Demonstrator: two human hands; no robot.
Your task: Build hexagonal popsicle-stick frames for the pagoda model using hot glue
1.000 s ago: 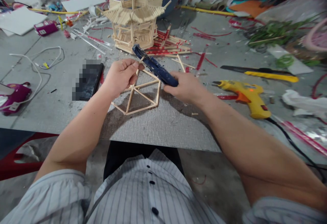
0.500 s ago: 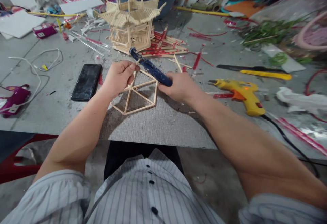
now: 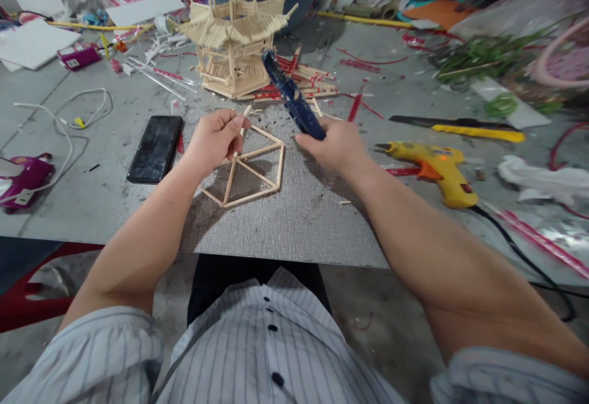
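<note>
My left hand pinches a thin wooden stick that rises from a flat stick frame lying on the grey textured mat. My right hand grips a dark blue tool, a cutter or glue gun by its look, which points up and away towards the back. The tool's tip stands clear of the frame, to its right. Behind the frame rises a tiered pagoda model built of sticks.
A black phone lies left of the mat. A yellow glue gun with a black cord rests to the right, a yellow-handled knife beyond it. Loose sticks and red strips lie by the pagoda. A magenta device and white cable sit far left.
My right hand has lifted the blue tool away from the stick in my left hand and swung it to the right and upright. The left hand has kept its hold.
</note>
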